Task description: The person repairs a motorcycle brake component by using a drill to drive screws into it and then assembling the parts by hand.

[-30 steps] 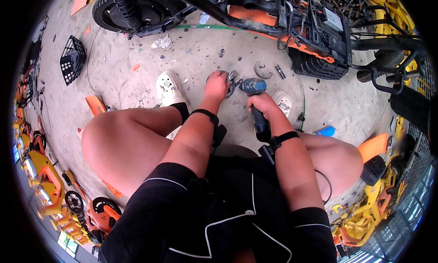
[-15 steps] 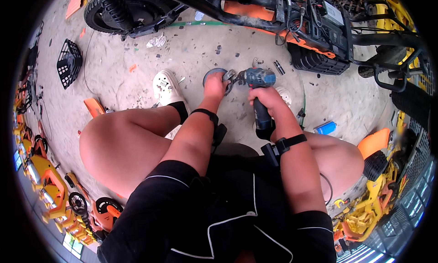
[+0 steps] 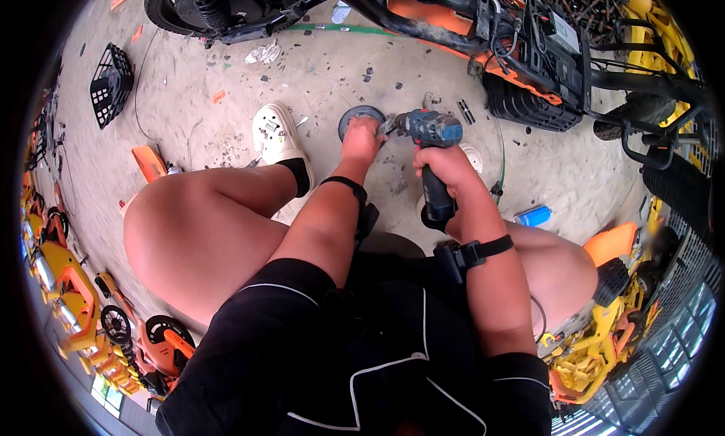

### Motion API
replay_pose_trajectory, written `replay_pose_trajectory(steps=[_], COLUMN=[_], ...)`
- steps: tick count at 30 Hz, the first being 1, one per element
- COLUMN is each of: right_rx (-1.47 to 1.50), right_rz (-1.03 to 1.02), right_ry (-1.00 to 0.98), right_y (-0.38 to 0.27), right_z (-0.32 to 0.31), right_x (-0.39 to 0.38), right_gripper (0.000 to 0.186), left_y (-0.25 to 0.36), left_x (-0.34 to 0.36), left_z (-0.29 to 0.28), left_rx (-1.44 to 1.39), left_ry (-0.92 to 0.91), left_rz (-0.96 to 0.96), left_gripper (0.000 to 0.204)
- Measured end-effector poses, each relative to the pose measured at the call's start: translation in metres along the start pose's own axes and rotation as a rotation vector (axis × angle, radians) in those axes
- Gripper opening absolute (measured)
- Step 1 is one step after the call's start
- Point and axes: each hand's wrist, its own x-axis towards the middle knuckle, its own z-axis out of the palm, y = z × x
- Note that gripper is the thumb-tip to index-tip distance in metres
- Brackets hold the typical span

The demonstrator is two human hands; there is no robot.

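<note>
Low over a littered concrete floor [image 3: 204, 130], I work two-handed with my knees spread wide. At far left, yellow and orange vehicle parts [image 3: 75, 300] stand in a row along the curved edge of the view; a black basket [image 3: 111, 87] lies farther forward, and an orange panel [image 3: 149, 164] sits just beyond my left knee. Next comes my left shoe [image 3: 273, 134], pale and perforated, near a round dark part [image 3: 350, 115] set forward between my feet.

My left grip [image 3: 361, 139] curls over that part's near right side, fingers drawn in on a small metal piece [image 3: 387, 124]; how much of each it pinches, I cannot tell. To the right, a blue-and-black power drill [image 3: 432, 126] points its front end leftward at the metal piece, though whether the two touch is unclear. My right grip [image 3: 447, 168] wraps fully around the drill's handle, beside my partly hidden right shoe [image 3: 472, 158]. Farther right lie a blue can [image 3: 534, 215] and, ahead, a black-and-orange vehicle frame [image 3: 529, 47].

I judge the step in hand as driving or loosening a fastener; the next move calls for a firm left hold and the drill square to the metal.
</note>
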Motion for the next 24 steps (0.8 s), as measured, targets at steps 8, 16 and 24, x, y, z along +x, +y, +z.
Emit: replay_pose_trajectory(steps=[8, 16, 24], right_rx=[0.052, 0.064, 0.035], right_rz=[-0.001, -0.011, 0.021], right_ry=[0.064, 0.044, 0.030], right_y=[0.017, 0.012, 0.009], right_z=[-0.005, 0.002, 0.006], right_x=[0.015, 0.019, 0.020], right_gripper=[0.020, 0.017, 0.017], left_y=[0.003, 0.003, -0.003], left_x=[-0.006, -0.002, -0.001], left_z=[0.013, 0.010, 0.016], left_rx=[-0.021, -0.062, -0.035], left_ry=[0.117, 0.130, 0.120], left_rz=[-0.050, -0.070, -0.056], left_gripper=[0.035, 0.037, 0.038])
